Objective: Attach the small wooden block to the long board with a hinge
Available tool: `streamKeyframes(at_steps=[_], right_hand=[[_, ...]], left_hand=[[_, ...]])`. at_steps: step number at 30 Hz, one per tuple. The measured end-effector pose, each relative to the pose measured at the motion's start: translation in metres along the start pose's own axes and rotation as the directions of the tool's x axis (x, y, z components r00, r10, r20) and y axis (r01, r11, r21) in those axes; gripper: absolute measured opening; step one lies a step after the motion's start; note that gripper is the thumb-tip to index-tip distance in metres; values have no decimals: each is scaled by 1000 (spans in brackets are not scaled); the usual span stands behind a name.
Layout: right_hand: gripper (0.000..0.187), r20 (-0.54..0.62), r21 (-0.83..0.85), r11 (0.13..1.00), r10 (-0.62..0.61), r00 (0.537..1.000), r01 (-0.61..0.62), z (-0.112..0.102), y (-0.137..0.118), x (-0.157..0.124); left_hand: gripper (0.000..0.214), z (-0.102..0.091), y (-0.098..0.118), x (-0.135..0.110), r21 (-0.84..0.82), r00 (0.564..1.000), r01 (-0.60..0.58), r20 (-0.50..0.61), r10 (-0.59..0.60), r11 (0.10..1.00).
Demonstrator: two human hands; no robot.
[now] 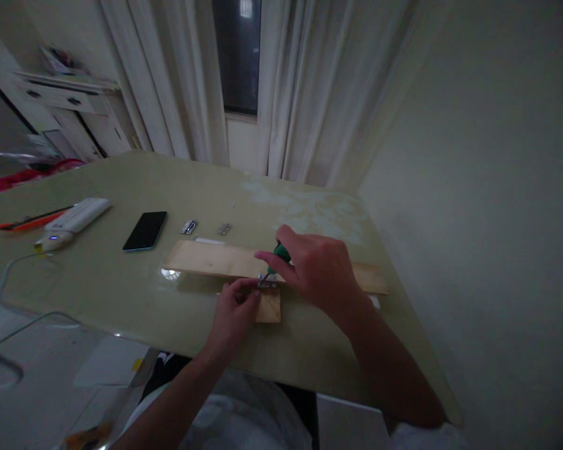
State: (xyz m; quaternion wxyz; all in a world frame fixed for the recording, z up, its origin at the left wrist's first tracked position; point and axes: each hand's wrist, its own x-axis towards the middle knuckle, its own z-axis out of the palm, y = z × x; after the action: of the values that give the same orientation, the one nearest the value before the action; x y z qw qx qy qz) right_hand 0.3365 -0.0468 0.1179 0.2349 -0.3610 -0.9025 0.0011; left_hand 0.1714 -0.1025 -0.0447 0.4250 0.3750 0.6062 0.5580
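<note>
A green-handled screwdriver [281, 252] is gripped in my right hand [321, 269], its shaft slanting down to a small metal hinge [267, 281]. The hinge lies where a long wooden board [211, 258] meets a short wooden block [268, 306]. My left hand [234, 309] is closed, with thumb and index fingertip pressed at the hinge's left end and against the block. Any screw under the screwdriver tip is too small to make out. Part of the board is hidden behind my right hand.
Beyond the board lie two more hinges, one on the left [188, 227] and one on the right [224, 229]. A black phone [145, 231], a white corded device [75, 222] and an orange tool [32, 220] lie further left. A wall [488, 206] borders the table's right side.
</note>
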Motion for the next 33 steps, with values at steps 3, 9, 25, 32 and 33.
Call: streamKeyframes(at_steps=[3, 9, 25, 32, 33], right_hand=[[21, 24, 118, 983, -141, 990, 138, 1, -1, 0], [27, -2, 15, 998, -59, 998, 59, 4, -2, 0], [31, 4, -28, 988, -154, 988, 154, 4, -2, 0], [31, -45, -62, 995, -84, 995, 81, 6, -1, 2], [30, -32, -27, 992, -120, 992, 119, 6, -1, 2]], left_hand=[[38, 0, -1, 0, 28, 1000, -6, -11, 6, 1000], [36, 0, -1, -1, 136, 995, -80, -44, 87, 988], [34, -1, -6, -1, 185, 987, -144, -37, 153, 972], [39, -3, -7, 0, 189, 991, -131, -10, 135, 973], [39, -3, -7, 0, 192, 991, -128, -7, 131, 973]])
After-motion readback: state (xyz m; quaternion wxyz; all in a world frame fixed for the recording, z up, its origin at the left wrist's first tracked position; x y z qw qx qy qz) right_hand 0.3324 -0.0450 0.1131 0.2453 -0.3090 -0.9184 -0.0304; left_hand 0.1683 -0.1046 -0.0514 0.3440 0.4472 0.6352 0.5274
